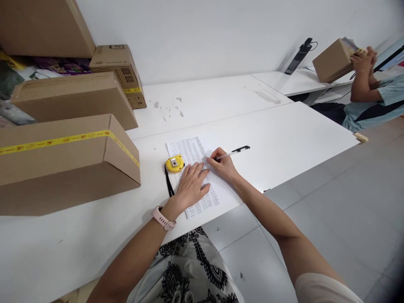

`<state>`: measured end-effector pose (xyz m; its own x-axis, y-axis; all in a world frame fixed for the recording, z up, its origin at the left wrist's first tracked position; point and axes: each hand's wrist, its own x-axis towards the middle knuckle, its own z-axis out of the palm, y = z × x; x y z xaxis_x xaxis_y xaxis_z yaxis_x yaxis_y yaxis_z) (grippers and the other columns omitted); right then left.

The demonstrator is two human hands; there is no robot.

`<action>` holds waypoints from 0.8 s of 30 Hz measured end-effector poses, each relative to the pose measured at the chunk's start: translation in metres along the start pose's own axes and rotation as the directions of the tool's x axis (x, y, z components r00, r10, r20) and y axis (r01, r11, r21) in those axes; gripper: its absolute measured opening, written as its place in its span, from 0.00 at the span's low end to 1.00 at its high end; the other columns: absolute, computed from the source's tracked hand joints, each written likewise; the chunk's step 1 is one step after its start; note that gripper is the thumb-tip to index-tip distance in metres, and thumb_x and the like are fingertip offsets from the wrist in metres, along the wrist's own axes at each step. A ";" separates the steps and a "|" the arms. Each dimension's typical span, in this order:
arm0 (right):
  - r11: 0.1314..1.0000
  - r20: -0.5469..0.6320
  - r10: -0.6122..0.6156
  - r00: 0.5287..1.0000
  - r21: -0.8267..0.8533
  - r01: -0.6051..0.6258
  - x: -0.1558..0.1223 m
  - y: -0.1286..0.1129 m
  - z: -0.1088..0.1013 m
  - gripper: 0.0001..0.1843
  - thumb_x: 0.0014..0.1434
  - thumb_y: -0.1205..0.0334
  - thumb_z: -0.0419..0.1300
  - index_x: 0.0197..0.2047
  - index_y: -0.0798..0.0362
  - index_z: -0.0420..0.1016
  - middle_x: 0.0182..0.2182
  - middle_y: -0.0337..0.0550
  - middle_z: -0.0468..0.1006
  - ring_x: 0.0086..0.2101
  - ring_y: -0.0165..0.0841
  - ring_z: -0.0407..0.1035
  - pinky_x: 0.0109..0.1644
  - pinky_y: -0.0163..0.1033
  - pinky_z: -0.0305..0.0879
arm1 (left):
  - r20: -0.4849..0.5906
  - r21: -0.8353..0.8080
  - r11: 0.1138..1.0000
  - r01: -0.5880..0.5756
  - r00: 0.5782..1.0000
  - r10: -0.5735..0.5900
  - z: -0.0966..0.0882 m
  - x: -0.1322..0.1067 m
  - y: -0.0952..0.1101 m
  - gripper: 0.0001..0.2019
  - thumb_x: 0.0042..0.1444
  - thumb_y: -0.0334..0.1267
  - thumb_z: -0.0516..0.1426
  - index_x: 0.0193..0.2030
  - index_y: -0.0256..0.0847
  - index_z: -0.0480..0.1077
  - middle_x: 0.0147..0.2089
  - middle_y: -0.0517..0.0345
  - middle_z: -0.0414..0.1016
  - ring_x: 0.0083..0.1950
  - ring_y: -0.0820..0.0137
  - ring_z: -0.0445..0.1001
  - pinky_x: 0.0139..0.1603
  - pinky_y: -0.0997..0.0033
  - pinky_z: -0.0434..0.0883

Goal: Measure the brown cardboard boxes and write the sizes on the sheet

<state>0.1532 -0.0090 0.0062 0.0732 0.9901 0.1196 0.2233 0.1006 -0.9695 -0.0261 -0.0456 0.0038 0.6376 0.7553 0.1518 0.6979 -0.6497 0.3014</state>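
A sheet of paper (202,205) covered in handwritten columns lies on the white table near its front edge. Flat across its middle rests my left hand (193,184), fingers spread, with a pink band on the wrist. My right hand (222,165) pinches a pen (235,152) with a white barrel and black clip, slanting up to the right. The pen's tip, at the paper's right part, is hidden by my fingers. A yellow tape measure (175,163) with a black strap (168,181) sits on the paper's left edge, just beyond my left hand.
Cardboard boxes (69,164) are stacked on the left, the nearest sealed with yellow tape. The white table (284,139) stretches right. At the far right, a person (366,84) handles a cardboard box (333,63) beside a dark bottle (298,57).
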 end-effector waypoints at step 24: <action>0.991 -0.013 -0.098 0.995 -0.092 0.096 0.000 0.011 0.002 0.14 0.52 0.62 0.61 0.23 0.49 0.57 0.20 0.31 0.57 0.24 0.27 0.51 0.28 0.37 0.46 | 0.046 -0.002 0.999 0.051 0.998 -0.051 -0.007 0.003 0.003 0.22 0.66 0.40 0.54 0.64 0.32 0.67 0.72 0.41 0.63 0.74 0.53 0.57 0.75 0.49 0.51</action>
<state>0.1536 -0.0079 -0.0049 0.0632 0.9742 0.2166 0.3181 0.1860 -0.9296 -0.0240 -0.0448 0.0121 0.6156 0.7827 0.0923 0.7290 -0.6100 0.3107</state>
